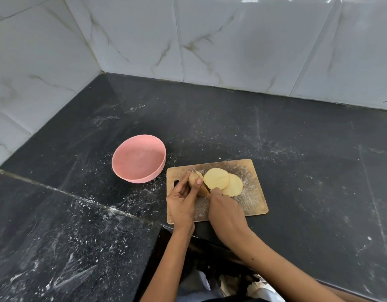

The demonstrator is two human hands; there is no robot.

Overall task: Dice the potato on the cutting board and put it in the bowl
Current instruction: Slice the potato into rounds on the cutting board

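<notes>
A wooden cutting board [251,171] lies on the black counter. On its left part stands the uncut end of a potato [194,177], pinched by my left hand [181,201]. My right hand [226,211] grips a knife [200,178] whose thin blade is set into the potato just right of my left fingers. Two round pale slices [216,178] lie flat and overlapping to the right of the blade. A pink bowl [138,161] with nothing in it sits left of the board, close to its far-left corner.
The black stone counter [308,160] is dusted with white specks and runs into a corner of white marbled wall tiles [231,40]. Its front edge steps back just below the board, where my forearms cross it.
</notes>
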